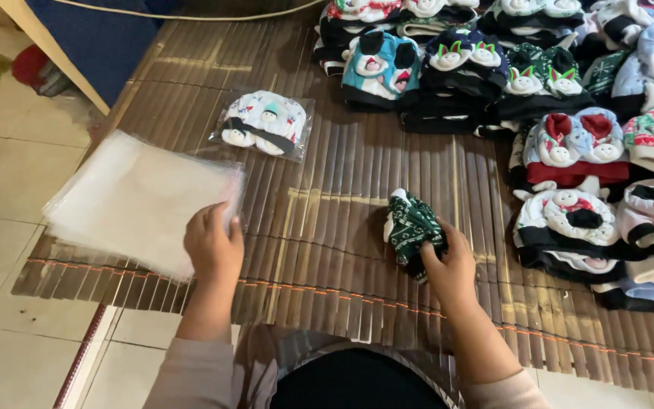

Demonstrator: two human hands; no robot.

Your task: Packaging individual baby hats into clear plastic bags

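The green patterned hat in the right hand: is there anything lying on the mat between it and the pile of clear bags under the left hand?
Nothing visible does. The right hand holds the green patterned hat, the left hand rests on the pile of clear bags, and only bare mat lies between. The bagged white hat lies farther away, out of that line.

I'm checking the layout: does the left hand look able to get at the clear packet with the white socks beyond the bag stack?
Probably yes. The left hand rests on the stack of clear plastic bags, and only bare slatted mat lies between it and the packed white socks.
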